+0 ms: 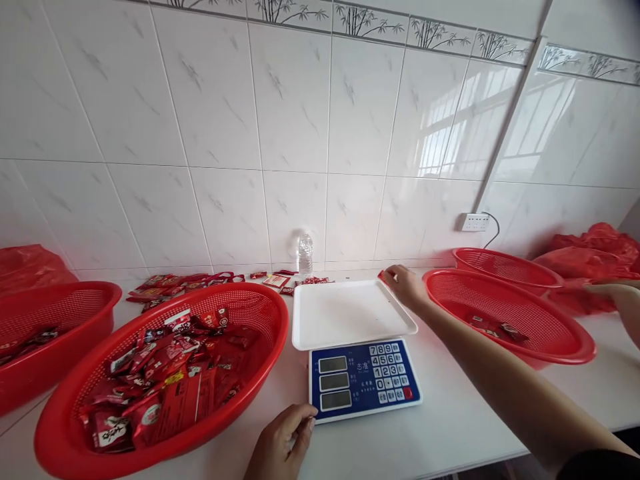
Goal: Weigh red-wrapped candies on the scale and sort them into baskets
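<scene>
A digital weighing scale with a blue keypad panel and a white tray stands on the white table in front of me. The tray carries nothing but a few specks. My left hand is closed, thumb and forefinger gripping the scale's near left corner. Beyond the tray's far right corner, my right hand pinches a small red packet, mostly hidden by the fingers. To the left, a large red plastic basket holds many red snack packets.
More red packets and a clear plastic bottle lie or stand along the tiled wall. Another red basket is at far left. Right of the scale, a basket contains a few packets. Another person's arm reaches in by red bags.
</scene>
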### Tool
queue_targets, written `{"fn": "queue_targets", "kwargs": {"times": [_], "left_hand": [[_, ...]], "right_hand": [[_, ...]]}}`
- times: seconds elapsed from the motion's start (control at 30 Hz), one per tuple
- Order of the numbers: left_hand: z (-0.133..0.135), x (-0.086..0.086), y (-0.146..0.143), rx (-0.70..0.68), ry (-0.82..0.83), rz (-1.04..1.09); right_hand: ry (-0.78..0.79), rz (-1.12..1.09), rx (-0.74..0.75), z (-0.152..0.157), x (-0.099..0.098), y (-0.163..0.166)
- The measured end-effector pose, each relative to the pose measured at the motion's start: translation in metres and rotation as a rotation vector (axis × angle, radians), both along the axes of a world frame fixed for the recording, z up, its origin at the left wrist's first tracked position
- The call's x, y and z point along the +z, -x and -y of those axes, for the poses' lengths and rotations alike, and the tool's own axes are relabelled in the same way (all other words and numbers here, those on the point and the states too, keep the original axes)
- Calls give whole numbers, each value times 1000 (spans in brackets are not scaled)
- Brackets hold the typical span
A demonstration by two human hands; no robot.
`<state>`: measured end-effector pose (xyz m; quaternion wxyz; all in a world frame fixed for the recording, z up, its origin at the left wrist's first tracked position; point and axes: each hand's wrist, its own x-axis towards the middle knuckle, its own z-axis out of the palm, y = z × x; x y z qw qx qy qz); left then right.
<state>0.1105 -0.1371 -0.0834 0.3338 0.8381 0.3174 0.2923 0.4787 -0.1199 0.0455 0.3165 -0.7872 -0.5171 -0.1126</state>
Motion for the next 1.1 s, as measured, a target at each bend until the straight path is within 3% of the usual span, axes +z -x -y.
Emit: {"fn": "queue_targets", "kwargs": {"times": [0.13,0.27,0.37,0.43,0.53,0.67,0.73,0.8,0.87,0.93,1.0,1.1], "left_hand": [[-1,0,1,-13,13,-13],[1,3,1,-13,30,-27],[4,6,-1,-8,28,-21],[8,11,-2,-5,16,-11],[22,28,-1,-19,-24,-23],[45,76,6,-114,-126,-35],[50,107,10,-144,-171,-50],[43,136,16,-110,-209,-70],[20,158,22,-6,-215,-71],[-16,170,32,76,-186,-137],[-61,173,47,188,-181,-270],[-127,163,73,337,-180,-632]], "right_hand": [[-53,-42,-257,39,3,-60],[5,-97,-413,71,-6,-103],[75,-124,-456,80,-18,-113],[76,-108,-417,77,-29,-102],[-141,19,-174,66,-49,-51],[-570,95,286,65,-76,63],[-612,55,552,71,-85,120],[-548,36,820,76,-91,165],[-487,52,1052,80,-95,193],[-452,51,1182,83,-100,206],[-446,22,1221,85,-105,208],[-454,-59,1194,86,-109,204]]}}
